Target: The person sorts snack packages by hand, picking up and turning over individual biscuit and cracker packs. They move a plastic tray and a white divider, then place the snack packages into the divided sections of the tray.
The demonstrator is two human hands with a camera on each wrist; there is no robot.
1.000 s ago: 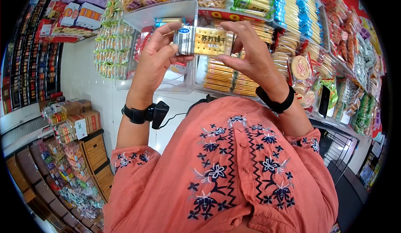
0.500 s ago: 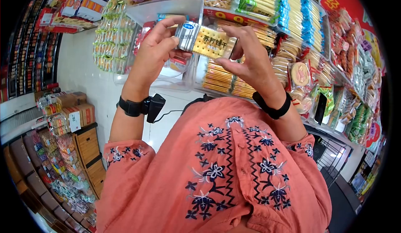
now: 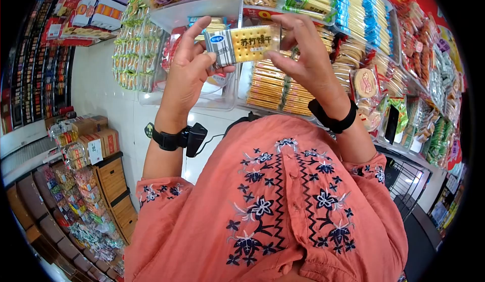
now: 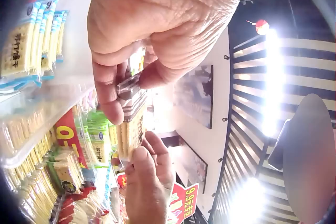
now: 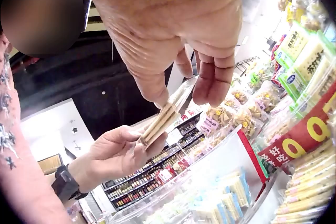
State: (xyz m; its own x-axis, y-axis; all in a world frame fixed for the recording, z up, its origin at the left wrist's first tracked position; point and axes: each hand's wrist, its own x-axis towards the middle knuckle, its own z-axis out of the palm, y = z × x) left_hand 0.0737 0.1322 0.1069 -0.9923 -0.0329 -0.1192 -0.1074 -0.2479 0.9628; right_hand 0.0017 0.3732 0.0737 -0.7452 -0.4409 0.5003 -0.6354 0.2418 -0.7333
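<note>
A flat packet of soda crackers (image 3: 245, 45), clear over the biscuits with a grey-striped, blue-badged end, is held up in front of the chest. My left hand (image 3: 188, 77) pinches its striped end between thumb and fingers, the index finger raised. On the plain end, my right hand (image 3: 309, 62) grips with thumb below and curled fingers above. Seen edge-on in the right wrist view, the packet (image 5: 163, 121) is thin and slanted between both hands. In the left wrist view its striped wrapper (image 4: 131, 95) shows beneath the left thumb.
Behind the hands stands a clear plastic bin (image 3: 230, 87) with a few blue-edged packets. Stacked biscuit sticks (image 3: 273, 87), green cracker packs (image 3: 308, 1) and round biscuits (image 3: 365, 82) fill the display alongside. Boxes (image 3: 98, 140) stand on the left, across a tiled floor.
The packet tipped down toward its right end half a second ago, and now slants slightly up toward the right. Both hands keep their hold. The left index finger has lifted away from the wrapper.
</note>
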